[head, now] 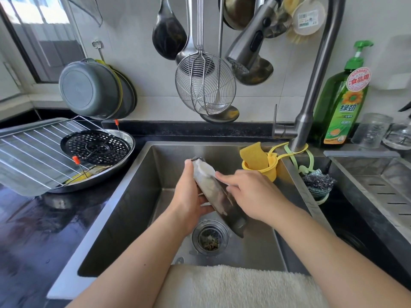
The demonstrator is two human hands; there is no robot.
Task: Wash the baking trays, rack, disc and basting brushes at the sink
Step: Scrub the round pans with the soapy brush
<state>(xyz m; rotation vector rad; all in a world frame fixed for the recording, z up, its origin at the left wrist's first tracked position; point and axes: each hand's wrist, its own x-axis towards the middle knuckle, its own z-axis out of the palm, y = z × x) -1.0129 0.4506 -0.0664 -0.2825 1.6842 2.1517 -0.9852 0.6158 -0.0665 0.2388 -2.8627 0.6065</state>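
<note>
I see my left hand [189, 192] curled round the edge of a soapy, dark rectangular metal baking tray [216, 194] held on edge over the steel sink [138, 185], its long axis running from the back left down toward the drain at front right. My right hand [251, 192] presses straight fingers against its foamy face. The wire rack [33, 156] and black perforated disc [95, 147] sit at the sink's left edge.

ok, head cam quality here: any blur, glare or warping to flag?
Head view: motion blur smears the tray and the right hand; the left hand is sharper. Wide-angle warp bends the tap and the sink rim. Daylight blows out the window; soft sheen on the sink walls.
</note>
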